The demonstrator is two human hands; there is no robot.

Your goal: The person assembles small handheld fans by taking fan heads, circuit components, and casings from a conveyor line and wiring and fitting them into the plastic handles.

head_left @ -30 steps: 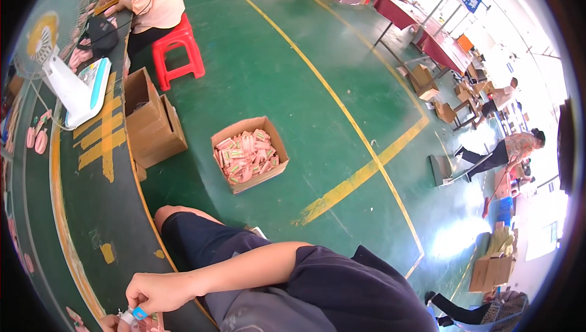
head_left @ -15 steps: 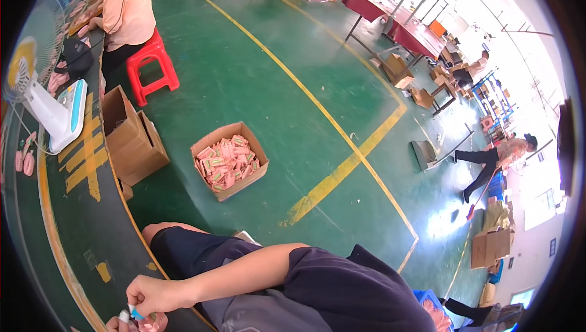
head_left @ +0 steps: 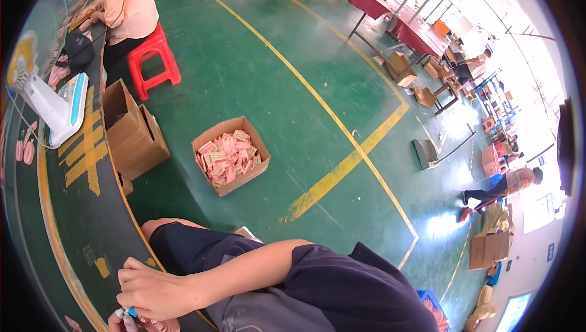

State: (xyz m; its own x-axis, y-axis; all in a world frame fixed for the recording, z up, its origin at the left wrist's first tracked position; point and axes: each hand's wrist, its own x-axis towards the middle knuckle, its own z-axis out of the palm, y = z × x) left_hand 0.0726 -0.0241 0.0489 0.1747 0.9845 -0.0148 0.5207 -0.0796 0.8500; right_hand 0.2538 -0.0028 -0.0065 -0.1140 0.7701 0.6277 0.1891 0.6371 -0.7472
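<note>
At about half past seven, near the lower edge, the right hand (head_left: 155,292) is held low over the rim of a dark work surface (head_left: 88,222), its fingers bent and drawn close together. Just beyond it, toward seven, the left hand (head_left: 115,321) is mostly cut off by the frame; only some fingers are seen, close to the right fingertips. A pink part (head_left: 170,326) is partly seen just beneath the right hand, at seven, and is otherwise covered; how firmly it is gripped by either hand cannot be told. A small blue band (head_left: 132,312) is seen between the two hands. Yellow tape (head_left: 91,161) is stuck across the work surface at nine, just below a white fan (head_left: 46,103). Near the centre, toward nine, an open carton (head_left: 247,176) filled with pink pieces (head_left: 226,155) is set on the green floor (head_left: 293,112). Taller cardboard boxes (head_left: 134,142) are placed beside the work surface at nine. A red stool (head_left: 155,57) is occupied at ten by a co-worker (head_left: 131,2) in a pale orange top.
</note>
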